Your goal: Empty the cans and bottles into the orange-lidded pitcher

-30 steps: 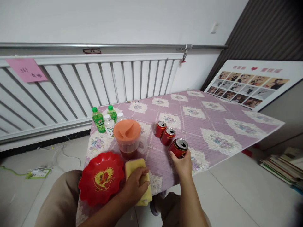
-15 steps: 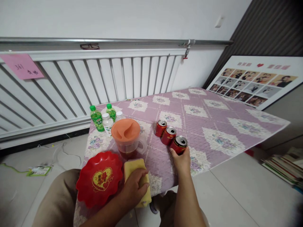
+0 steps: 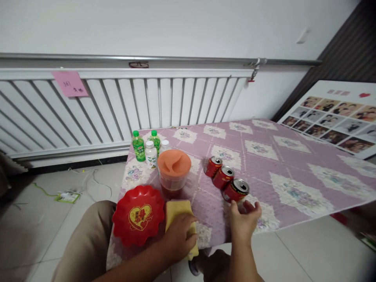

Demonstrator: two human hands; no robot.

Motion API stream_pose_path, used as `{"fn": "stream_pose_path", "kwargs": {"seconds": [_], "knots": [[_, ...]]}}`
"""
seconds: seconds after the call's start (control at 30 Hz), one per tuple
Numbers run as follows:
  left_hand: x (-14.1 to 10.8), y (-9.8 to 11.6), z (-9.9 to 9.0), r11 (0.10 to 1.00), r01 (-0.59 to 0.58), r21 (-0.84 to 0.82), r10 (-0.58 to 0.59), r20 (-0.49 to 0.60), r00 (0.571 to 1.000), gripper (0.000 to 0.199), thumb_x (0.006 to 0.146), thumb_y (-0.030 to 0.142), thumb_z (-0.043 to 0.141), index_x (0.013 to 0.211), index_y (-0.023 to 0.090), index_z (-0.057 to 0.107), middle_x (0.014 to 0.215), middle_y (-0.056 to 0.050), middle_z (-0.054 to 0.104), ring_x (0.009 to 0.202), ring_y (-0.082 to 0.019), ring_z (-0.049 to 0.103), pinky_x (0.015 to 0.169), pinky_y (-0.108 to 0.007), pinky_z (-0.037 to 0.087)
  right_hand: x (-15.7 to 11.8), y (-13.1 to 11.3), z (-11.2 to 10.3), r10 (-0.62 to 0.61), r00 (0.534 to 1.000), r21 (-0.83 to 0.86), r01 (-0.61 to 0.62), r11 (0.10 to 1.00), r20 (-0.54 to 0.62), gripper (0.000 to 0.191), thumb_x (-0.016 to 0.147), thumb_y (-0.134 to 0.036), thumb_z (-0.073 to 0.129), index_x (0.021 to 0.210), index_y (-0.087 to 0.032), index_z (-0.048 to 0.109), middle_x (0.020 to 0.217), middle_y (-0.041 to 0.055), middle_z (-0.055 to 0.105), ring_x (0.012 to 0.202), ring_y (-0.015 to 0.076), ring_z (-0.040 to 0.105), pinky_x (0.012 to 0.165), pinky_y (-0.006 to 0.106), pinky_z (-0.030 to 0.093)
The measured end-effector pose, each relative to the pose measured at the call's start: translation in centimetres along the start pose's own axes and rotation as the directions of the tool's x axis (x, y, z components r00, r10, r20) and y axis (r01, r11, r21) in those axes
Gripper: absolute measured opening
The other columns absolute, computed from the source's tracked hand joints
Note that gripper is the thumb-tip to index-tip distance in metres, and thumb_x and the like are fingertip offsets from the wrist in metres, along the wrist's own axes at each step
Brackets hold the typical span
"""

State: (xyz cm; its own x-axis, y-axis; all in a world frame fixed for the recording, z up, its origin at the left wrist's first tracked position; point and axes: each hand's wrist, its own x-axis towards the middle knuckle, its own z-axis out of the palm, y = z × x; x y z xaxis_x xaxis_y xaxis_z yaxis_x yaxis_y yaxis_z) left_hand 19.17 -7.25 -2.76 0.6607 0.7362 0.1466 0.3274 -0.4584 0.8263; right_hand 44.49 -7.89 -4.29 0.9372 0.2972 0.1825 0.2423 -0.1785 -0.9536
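Three red drink cans point(image 3: 235, 190) stand in a slanting row on the floral tablecloth point(image 3: 202, 205), their tops showing opened tabs. Just in front of the nearest can is my right hand point(image 3: 244, 221), thumb and fingers apart and nothing in its grasp. My left hand point(image 3: 180, 237) rests on a folded yellow cloth point(image 3: 178, 207) at the table's front edge, thumb apart from the fingers. Behind the cloth stands a clear pitcher point(image 3: 173, 183) with an orange lid point(image 3: 174, 162) and some dark liquid inside. A red scalloped plate point(image 3: 123, 219) with a gold heart print lies left of the cloth.
Two green-capped bottles point(image 3: 138, 149) and two white-capped bottles point(image 3: 151, 156) cluster at the back left. A white radiator point(image 3: 176, 98) runs along the wall behind the table. A photo board point(image 3: 331, 113) leans at the right. Cables point(image 3: 94, 182) lie on the floor at left.
My right hand has let go of the nearest can and drawn back slightly, its fingers spreading. My left hand stays on the yellow cloth. The view has turned a little to the left.
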Motion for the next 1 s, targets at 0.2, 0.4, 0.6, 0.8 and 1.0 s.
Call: {"fn": "stream_pose_path", "kwargs": {"seconds": [0.2,0.4,0.6,0.8,1.0], "knots": [[0.2,0.7,-0.6,1.000,0.004,0.001,-0.004,0.027,1.000,0.049,0.074,0.014,0.064,0.123,0.016,0.060,0.123,-0.014,0.064,0.119,-0.029,0.058,0.107,-0.046,0.045,-3.3,-0.5,-1.0,-0.091,0.996,-0.109,0.090,0.990,0.000,0.047,0.078,-0.050,0.057,0.112,-0.018,0.046,0.086,0.0039,0.054,0.078,0.0223,0.058,0.081,0.040,0.051],[-0.1,2.1,-2.1,0.990,-0.137,0.028,0.131,0.148,0.980,0.051,0.076,0.018,0.066,0.127,0.019,0.059,0.123,-0.013,0.065,0.117,-0.030,0.059,0.105,-0.044,0.048,-5.9,-1.7,1.2,-0.206,0.894,-0.177,0.295,0.939,0.399,0.044,0.074,-0.061,0.051,0.097,-0.022,0.052,0.082,0.0049,0.061,0.078,0.0256,0.061,0.076,0.038,0.049],[-2.1,3.3,-5.2,0.975,-0.223,0.016,0.222,0.060,0.973,0.044,0.081,0.019,0.065,0.124,0.023,0.061,0.124,-0.010,0.066,0.117,-0.025,0.060,0.106,-0.039,0.047,-5.8,-2.4,1.8,-0.114,0.857,-0.293,0.293,0.910,0.502,0.049,0.075,-0.065,0.047,0.100,-0.023,0.053,0.074,0.0060,0.066,0.067,0.0286,0.063,0.062,0.037,0.044],[-3.6,0.7,-11.1,0.990,-0.140,0.016,0.141,-0.203,0.969,0.036,0.084,0.018,0.058,0.119,0.022,0.064,0.122,-0.010,0.068,0.117,-0.024,0.062,0.103,-0.038,0.049,-5.7,-2.2,1.8,-0.085,0.853,-0.349,0.299,0.888,0.515,0.051,0.075,-0.066,0.046,0.101,-0.023,0.052,0.085,0.0097,0.070,0.078,0.0306,0.068,0.069,0.039,0.049],[-3.5,-4.8,-18.3,0.979,0.111,-0.170,-0.181,-0.483,0.857,0.029,0.081,0.030,0.061,0.108,0.022,0.069,0.115,-0.008,0.072,0.111,-0.026,0.065,0.103,-0.043,0.049,-5.6,-1.9,2.2,-0.110,0.860,-0.405,0.343,0.847,0.498,0.053,0.075,-0.065,0.044,0.105,-0.021,0.052,0.091,0.0141,0.072,0.084,0.0343,0.069,0.070,0.042,0.051]]}}
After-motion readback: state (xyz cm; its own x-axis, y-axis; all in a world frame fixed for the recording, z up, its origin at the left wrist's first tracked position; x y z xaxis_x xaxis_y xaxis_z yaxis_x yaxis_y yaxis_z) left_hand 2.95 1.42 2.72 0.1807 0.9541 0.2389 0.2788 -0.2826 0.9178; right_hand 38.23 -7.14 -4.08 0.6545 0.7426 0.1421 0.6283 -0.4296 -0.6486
